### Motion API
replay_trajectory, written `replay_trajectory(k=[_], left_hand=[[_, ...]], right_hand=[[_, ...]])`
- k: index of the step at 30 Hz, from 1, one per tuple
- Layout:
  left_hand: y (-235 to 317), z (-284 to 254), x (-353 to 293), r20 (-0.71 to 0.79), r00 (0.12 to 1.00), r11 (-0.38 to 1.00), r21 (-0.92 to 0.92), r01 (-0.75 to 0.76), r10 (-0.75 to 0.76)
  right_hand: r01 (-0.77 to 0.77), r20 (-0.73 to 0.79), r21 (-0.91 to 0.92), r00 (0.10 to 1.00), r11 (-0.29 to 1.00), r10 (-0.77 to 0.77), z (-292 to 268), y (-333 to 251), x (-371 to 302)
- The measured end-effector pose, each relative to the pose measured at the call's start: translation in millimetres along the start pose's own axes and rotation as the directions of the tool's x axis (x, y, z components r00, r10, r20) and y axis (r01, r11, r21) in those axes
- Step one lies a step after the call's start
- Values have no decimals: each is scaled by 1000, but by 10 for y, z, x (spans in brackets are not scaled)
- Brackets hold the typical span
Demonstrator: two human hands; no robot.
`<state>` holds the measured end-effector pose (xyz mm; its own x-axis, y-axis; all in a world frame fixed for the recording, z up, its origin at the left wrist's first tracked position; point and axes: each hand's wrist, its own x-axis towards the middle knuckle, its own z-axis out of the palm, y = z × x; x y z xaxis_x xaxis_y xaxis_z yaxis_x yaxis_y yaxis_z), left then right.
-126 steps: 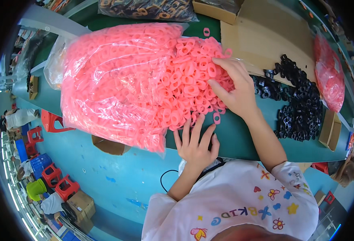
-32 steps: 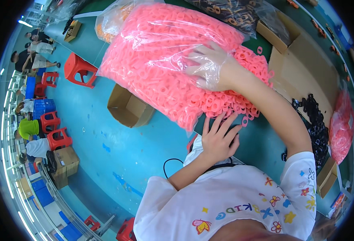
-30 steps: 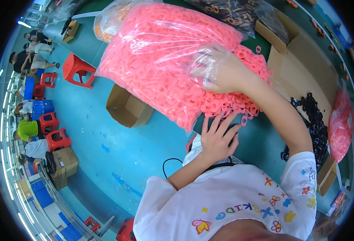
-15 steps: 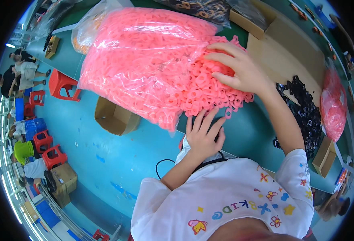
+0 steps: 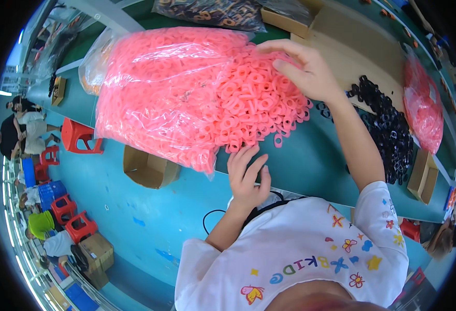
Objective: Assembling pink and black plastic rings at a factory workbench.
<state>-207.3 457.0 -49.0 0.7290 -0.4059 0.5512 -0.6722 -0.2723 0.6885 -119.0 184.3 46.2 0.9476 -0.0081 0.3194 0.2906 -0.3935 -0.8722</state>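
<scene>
A large clear plastic bag (image 5: 155,93) lies on the green table, full of small pink plastic rings. From its right end a heap of loose pink rings (image 5: 254,98) spills onto the tabletop. My right hand (image 5: 308,70) curves over the heap's far right side, fingers bent and apart, with no ring visibly gripped. At the heap's near edge, my left hand (image 5: 247,173) rests with its fingers spread, fingertips touching the lowest rings. One pink ring (image 5: 278,140) lies a little apart, right of my left hand's fingertips.
Black plastic parts (image 5: 386,129) lie piled on the right, partly on a flattened cardboard sheet (image 5: 357,46). Beyond them are another pink bag (image 5: 423,103) and a small cardboard box (image 5: 423,176). An open carton (image 5: 147,168) stands below the table's left edge. Red stools (image 5: 80,136) and people are farther left.
The view has shifted slightly. My right hand has moved toward the heap's far edge, and more rings are exposed beneath it. My left hand stays at the near edge.
</scene>
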Motion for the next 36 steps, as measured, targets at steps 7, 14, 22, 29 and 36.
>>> replay_trajectory(k=[7,14,22,29,36], left_hand=[[-2,-156,-101,91,993,996,67,63,-69],[25,-115,11,147,989,999,36,-7,1],[11,-126,22,146,973,984,6,178,-177],[12,-157,162,143,970,973,-100,210,-194],[-13,-284,57,167,965,972,-82,218,-202]], right_hand=[[-483,-327,-43,834,875,445,-38,-306,-1192],[-441,-347,-149,862,885,370,689,-99,-1458],[-344,-340,-257,907,903,248,848,22,-1281],[-316,-355,-111,898,942,259,589,48,-1367],[-382,-408,-49,851,923,330,323,48,-1289]])
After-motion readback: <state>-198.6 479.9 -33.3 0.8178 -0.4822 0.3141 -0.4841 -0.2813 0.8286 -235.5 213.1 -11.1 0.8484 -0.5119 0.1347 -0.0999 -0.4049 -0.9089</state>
